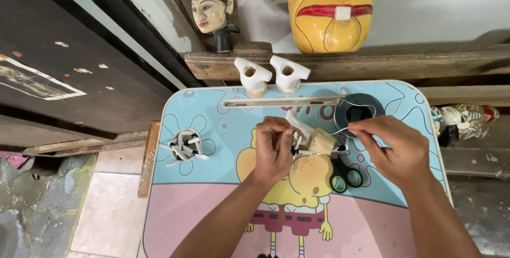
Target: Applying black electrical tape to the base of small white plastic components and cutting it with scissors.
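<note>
Head camera is looking straight down as I am watching a small children's table (202,221) printed with a cartoon figure. At the far left, a cup hole (185,145) is holding short white sticks. Moving right, the left hand (272,150) is curling shut around a small pale wooden piece (321,141) with white parts, which is sitting at the table's middle, touching the fingertips and poking out toward the right. A thin white thread (340,130) is running rightward from that piece, so its long axis is lying roughly left to right between the two hands. The right hand (394,149) is pinching the thread's far end between thumb and forefinger, fingers narrow, just beside a black spool (359,110). Scissors with black-and-green handles (345,177) are lying below the wooden piece, nearer the right hand. Behind the table, two white carved pieces (271,73) and a yellow mask (330,8) are resting on a wooden ledge (425,61).
</note>
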